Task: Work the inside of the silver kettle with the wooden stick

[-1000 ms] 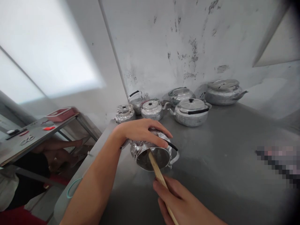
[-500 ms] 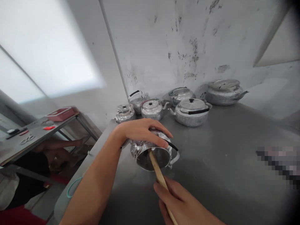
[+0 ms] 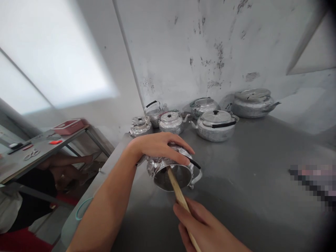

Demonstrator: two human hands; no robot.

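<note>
A silver metal kettle (image 3: 193, 180) lies tipped on the grey table, its round opening facing me and its black-sleeved handle out to the right. My left hand (image 3: 164, 148) is draped over the kettle's upper side, fingers spread around it and gripping it. In my right hand (image 3: 198, 224) is a wooden stick (image 3: 176, 187), held between thumb and fingers. The stick's far end goes in through the opening; its tip is hidden in the dark interior.
Several silver kettles, one a lidded kettle (image 3: 216, 131), stand along the wall behind. At left, a second table (image 3: 44, 154) holds a pink basket (image 3: 68, 126) and scissors (image 3: 32, 154). A person's legs (image 3: 68, 168) show below it. A blurred object (image 3: 315, 180) lies far right.
The view has shifted very slightly, so the background kettles appear a little farther right. Both hands keep the same hold on the kettle and the stick.
</note>
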